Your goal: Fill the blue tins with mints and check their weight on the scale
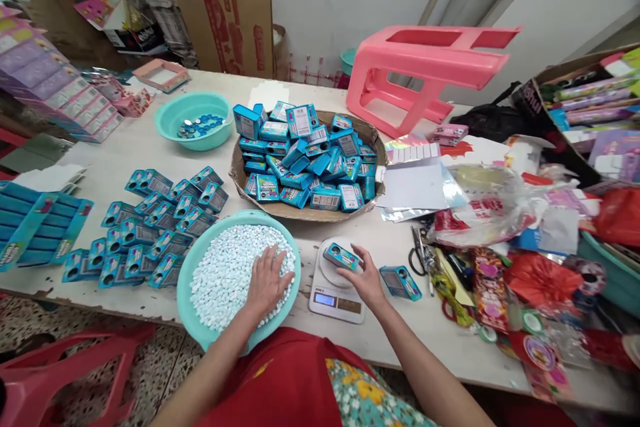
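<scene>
My left hand (pixel 269 282) rests on small pale blue candies (pixel 225 273) that fill a teal basin (pixel 186 297), its fingers apart. My right hand (pixel 364 275) grips the end of a small blue tin (pixel 342 257) over the plate of a white digital scale (pixel 336 301), whose display is lit. Another blue tin (pixel 400 282) lies on the table just right of my right hand. Several blue tins (pixel 139 231) stand in rows left of the basin. A cardboard tray (pixel 305 213) behind it is heaped with more blue tins (pixel 300 163).
A second teal basin (pixel 215 140) holds blue and silver discs. An overturned pink stool (pixel 425 67) lies at the back. Scissors (pixel 423 250), plastic bags (pixel 485 203) and packets crowd the right side. Blue display boxes (pixel 40 227) lie far left on the white table (pixel 115 163).
</scene>
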The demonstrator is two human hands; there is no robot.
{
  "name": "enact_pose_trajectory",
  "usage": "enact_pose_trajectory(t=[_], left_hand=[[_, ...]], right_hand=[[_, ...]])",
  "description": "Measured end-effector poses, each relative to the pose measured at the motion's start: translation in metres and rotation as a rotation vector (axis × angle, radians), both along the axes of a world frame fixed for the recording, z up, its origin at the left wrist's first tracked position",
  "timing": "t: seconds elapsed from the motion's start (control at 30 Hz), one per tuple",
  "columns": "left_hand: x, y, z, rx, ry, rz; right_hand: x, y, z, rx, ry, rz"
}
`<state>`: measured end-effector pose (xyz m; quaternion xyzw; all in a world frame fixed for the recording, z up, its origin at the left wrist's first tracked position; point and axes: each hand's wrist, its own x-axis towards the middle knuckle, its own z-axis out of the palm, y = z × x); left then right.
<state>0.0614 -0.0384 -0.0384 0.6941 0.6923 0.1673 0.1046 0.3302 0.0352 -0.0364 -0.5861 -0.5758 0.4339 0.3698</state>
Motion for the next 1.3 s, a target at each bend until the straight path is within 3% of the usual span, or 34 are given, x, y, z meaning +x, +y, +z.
enact_pose_trajectory(t=[0.1, 0.23, 0.4, 0.53, 0.67, 0.73, 0.83, 0.93, 1.03, 1.13, 1.23, 1.3], left_hand=[[-0.002, 0.001, -0.007, -0.023, 0.151, -0.003], [-0.019, 0.021, -0.009, -0.092, 0.291, 0.045], [-0.038, 0.041, -0.01, -0.171, 0.227, 0.09], [-0.052, 0.037, -0.003, -0.163, -0.024, 0.238], [-0.057, 0.027, 0.015, -0.036, -0.21, 0.286], [-0.057, 0.023, 0.022, -0.034, -0.173, 0.261], [-0.056, 0.018, 0.026, -0.166, -0.049, 0.225], [-0.058, 0.014, 0.025, -0.201, -0.067, 0.269], [-0.06, 0.012, 0.022, -0.157, -0.291, 0.393], [-0.061, 0.012, 0.021, -0.175, -0.823, 0.589], [-0.061, 0.014, 0.03, -0.234, -1.321, 0.654], [-0.058, 0.016, 0.047, -0.318, -1.389, 0.615]], right_hand=[[0.016, 0.006, 0.013, 0.051, 0.002, -0.09], [0.042, 0.014, 0.027, 0.062, -0.002, -0.203], [0.058, 0.007, 0.032, 0.065, 0.003, -0.266], [0.06, -0.004, 0.03, 0.035, 0.042, -0.264], [0.057, -0.005, 0.027, 0.007, 0.047, -0.246], [0.053, -0.004, 0.028, 0.001, 0.039, -0.233], [0.042, -0.002, 0.03, -0.019, 0.029, -0.185], [0.028, -0.002, 0.026, -0.015, 0.002, -0.073], [0.012, -0.002, 0.016, 0.042, -0.086, 0.04], [-0.003, 0.0, 0.012, 0.106, -0.151, 0.072], [-0.015, 0.003, 0.029, 0.175, -0.17, 0.081], [-0.024, 0.004, 0.05, 0.224, -0.172, 0.138]])
